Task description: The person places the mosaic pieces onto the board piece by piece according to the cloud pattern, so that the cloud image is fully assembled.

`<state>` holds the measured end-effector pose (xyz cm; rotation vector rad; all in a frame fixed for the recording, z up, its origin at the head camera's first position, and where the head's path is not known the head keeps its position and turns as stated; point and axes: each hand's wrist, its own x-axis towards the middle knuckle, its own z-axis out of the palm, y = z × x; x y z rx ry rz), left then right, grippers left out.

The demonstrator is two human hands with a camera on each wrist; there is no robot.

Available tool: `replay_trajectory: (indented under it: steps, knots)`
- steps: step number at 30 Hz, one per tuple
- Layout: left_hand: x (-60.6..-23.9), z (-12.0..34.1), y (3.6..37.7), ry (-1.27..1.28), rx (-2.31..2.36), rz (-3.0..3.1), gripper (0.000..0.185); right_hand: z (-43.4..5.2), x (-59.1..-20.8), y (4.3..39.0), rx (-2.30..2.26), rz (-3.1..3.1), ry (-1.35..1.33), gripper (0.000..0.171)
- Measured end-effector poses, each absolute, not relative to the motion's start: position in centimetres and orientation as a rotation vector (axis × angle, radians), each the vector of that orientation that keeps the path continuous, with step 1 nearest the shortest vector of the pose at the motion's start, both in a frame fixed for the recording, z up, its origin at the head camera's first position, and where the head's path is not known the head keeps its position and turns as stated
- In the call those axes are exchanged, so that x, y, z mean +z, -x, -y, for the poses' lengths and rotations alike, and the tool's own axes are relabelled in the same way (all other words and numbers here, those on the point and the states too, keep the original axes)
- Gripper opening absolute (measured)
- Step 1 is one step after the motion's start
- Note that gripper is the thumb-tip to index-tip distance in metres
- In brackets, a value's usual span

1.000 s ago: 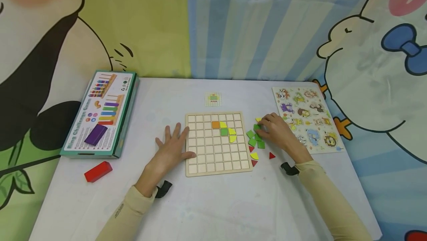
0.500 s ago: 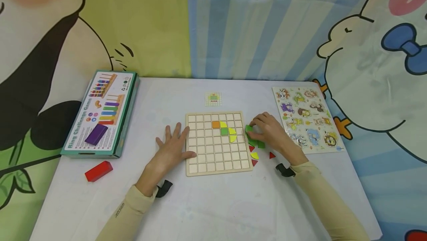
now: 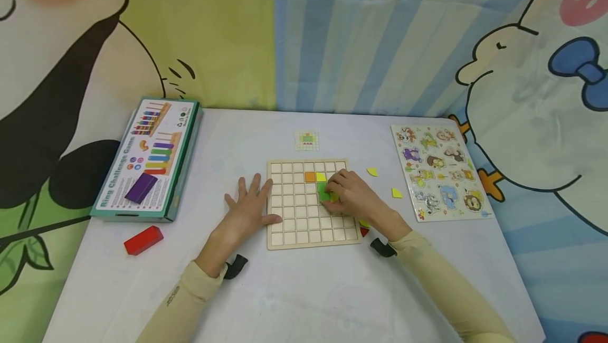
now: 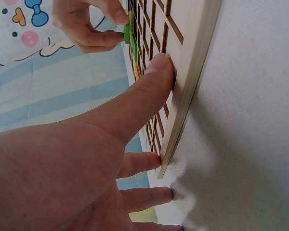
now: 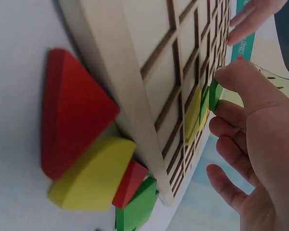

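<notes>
In the head view my left hand (image 3: 249,211) lies with spread fingers at the left edge of the wooden grid board (image 3: 287,227). Its thumb rests on the board's rim in the left wrist view. My right hand (image 3: 353,195) is over the right half of the board. Thumb and finger pinch a green square tile (image 5: 215,95), held just above the grid beside the set-in tiles. An orange tile (image 3: 310,177) and a yellow tile (image 3: 321,177) sit in cells near the top; other coloured tiles there are partly hidden by the hand.
Right of the board lie loose pieces: a red triangle (image 5: 72,115), a yellow quarter-round (image 5: 94,175), green tiles (image 5: 139,204) and two yellow pieces (image 3: 372,172). A pattern card (image 3: 307,141), an animal puzzle (image 3: 442,174), a game box (image 3: 142,158) and a red block (image 3: 143,240) surround it.
My right hand has moved left from the loose pieces onto the board, bringing a green tile. Two yellow pieces right of the pile now show. My left hand stays at the board's edge.
</notes>
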<state>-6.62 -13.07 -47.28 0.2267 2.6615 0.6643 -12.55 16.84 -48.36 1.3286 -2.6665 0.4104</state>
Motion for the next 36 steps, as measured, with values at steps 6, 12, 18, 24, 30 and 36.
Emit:
replay_trajectory:
  steps: [6, 12, 18, 24, 30, 36]
  knots:
    - [-47.1, 12.9, 6.6, -0.232, 0.664, -2.659, 0.102, -16.8, -48.6, 12.3, 0.368, 2.673, -1.309, 0.025]
    - [-47.1, 12.8, 6.6, -0.229, 0.663, -2.655, 0.102, -16.9, -48.8, 12.1, 0.379, 2.691, -1.306, 0.027]
    - [-47.1, 12.8, 6.6, -0.222, 0.673, -2.65, 0.102, -17.2, -48.3, 12.0, 0.408, 2.737, -1.281, 0.029]
    - [-47.1, 13.0, 6.6, -0.218, 0.66, -2.645, 0.102, -18.6, -47.8, 12.2, 0.468, 2.743, -1.218, 0.029]
    - [-47.1, 13.1, 6.6, -0.226, 0.643, -2.645, 0.102, -21.0, -47.5, 12.2, 0.481, 2.726, -1.153, 0.03]
    - [-47.2, 13.1, 6.7, -0.245, 0.641, -2.653, 0.101, -23.4, -47.7, 11.7, 0.438, 2.725, -1.082, 0.025]
